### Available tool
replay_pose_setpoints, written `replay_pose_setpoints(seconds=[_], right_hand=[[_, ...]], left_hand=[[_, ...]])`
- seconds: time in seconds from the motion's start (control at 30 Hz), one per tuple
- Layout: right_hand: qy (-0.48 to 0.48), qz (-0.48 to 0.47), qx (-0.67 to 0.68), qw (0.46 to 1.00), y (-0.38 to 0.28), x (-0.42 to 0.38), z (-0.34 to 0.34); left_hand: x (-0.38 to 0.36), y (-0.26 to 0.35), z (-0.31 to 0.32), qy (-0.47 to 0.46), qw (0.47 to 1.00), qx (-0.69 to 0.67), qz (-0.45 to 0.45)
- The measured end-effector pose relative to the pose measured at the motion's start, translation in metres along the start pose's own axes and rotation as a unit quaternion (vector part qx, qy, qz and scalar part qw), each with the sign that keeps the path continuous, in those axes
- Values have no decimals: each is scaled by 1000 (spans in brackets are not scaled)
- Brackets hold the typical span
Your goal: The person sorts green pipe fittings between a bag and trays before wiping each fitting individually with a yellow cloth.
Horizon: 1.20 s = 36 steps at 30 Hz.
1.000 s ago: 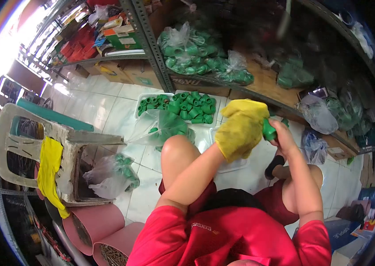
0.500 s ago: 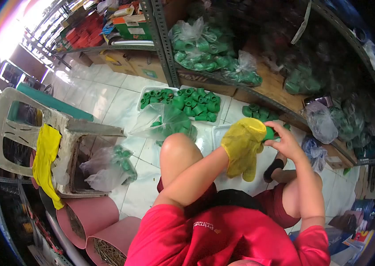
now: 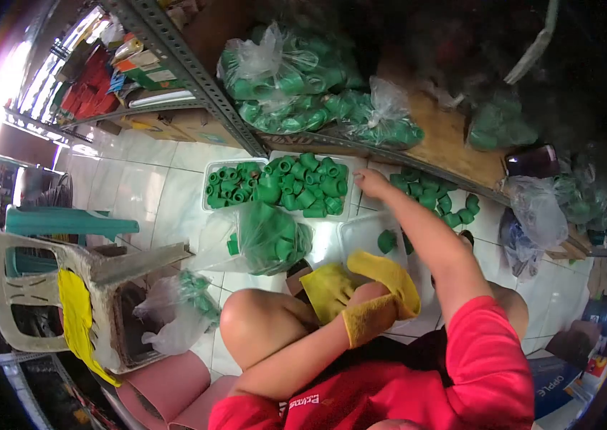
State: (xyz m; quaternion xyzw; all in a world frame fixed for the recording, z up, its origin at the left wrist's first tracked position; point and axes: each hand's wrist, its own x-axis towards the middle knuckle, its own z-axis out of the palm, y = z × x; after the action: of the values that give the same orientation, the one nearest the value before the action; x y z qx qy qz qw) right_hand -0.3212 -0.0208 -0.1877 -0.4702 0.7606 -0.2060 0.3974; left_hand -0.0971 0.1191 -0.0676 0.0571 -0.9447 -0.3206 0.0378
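Green fittings (image 3: pixel 310 185), too crowded to count, fill two white trays set side by side on the floor (image 3: pixel 174 190). The bare right hand (image 3: pixel 369 183) is at the right tray's right edge, fingers drawn together; whether it pinches a fitting cannot be told. Yellow glove fabric (image 3: pixel 327 290) surrounds the left hand (image 3: pixel 372 292); whether it is one glove or two, and how the fingers lie, cannot be told. Near these hands is a third tray (image 3: pixel 351 235), with one fitting clearly visible inside. One clear bag of fittings (image 3: pixel 264 240) lies before the two full trays' front edges; a loose pile (image 3: pixel 425 190) lies beneath the shelf's (image 3: pixel 447 136) front edge. One phone (image 3: pixel 531 161) rests near that edge. Lettering: "Prim…" on the red shirt (image 3: pixel 389 390); "…PPLE" on one blue box (image 3: pixel 553 383) at lower right.
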Motion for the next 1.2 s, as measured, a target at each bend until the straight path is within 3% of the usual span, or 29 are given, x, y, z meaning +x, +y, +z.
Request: replay_pose_setpoints(seconds=[0.07, 0.13, 0.2, 0.27, 0.3, 0.37, 0.4, 0.47, 0.57, 0.63, 0.67, 0.7, 0.73, 0.77, 0.8, 0.83, 0.87, 0.9, 0.93, 0.97, 1.07, 1.13, 1.17, 1.2], right_hand=[[35, 10, -6, 999, 7, 34, 21], [68, 77, -4, 995, 19, 65, 42], [50, 79, 9, 996, 24, 72, 50], [171, 19, -201, 964, 26, 71, 58], [168, 21, -201, 965, 28, 70, 56], [74, 35, -47, 996, 36, 70, 44], [73, 35, -49, 996, 46, 73, 44], [-4, -34, 140, 990, 53, 68, 42], [75, -76, 126, 986, 47, 45, 35], [101, -103, 77, 987, 52, 29, 27], [127, -125, 29, 983, 52, 21, 23], [130, -129, 25, 983, 40, 4, 8], [21, -59, 106, 992, 11, -25, -22], [-88, 12, 184, 979, -13, -53, -46], [-82, 10, 180, 980, -25, -75, -60], [-63, -36, 217, 974, -32, -97, -73], [-44, -81, 252, 963, -41, -119, -87], [-37, -83, 245, 965, -52, -139, -101], [-47, -18, 240, 970, -63, -159, -113], [-56, 47, 235, 969, -74, -178, -124], [-83, 102, 191, 973, -105, -235, -135], [-58, 114, 247, 961, -110, -259, -126], [-65, 128, 285, 948, -109, -267, -123], [-74, 141, 323, 933, -109, -275, -121]], left_hand=[[3, 10, -37, -53, 986, -86, -134], [6, 5, -36, -65, 981, -101, -154], [12, 11, -56, -166, 949, -162, -213], [9, 6, -48, -138, 951, -180, -212], [9, 6, -50, -156, 947, -180, -213], [10, 7, -56, -173, 945, -181, -213], [10, 8, -59, -158, 951, -168, -204], [12, 10, -64, -145, 957, -157, -195], [15, 7, -65, -205, 948, -137, -201], [8, -6, -41, -7, 956, -236, -176], [9, -14, -27, -3, 956, -235, -173], [13, -23, -13, 104, 969, -189, -117], [18, -27, -9, 211, 966, -139, -58], [19, -16, -47, 197, 978, -52, -46], [15, -3, -93, 182, 982, 36, -34], [11, 2, -109, 133, 976, -96, -146], [28, 34, -156, 52, 979, 100, -172], [23, 28, -144, 86, 971, 180, -134], [19, 17, -128, 120, 954, 259, -97], [17, 16, -124, 126, 953, 262, -89], [25, 19, -126, 188, 953, 228, -68], [27, 17, -117, 222, 953, 202, -51], [23, 21, -116, 244, 956, 165, 19], [23, 27, -114, 243, 955, 166, 29]])
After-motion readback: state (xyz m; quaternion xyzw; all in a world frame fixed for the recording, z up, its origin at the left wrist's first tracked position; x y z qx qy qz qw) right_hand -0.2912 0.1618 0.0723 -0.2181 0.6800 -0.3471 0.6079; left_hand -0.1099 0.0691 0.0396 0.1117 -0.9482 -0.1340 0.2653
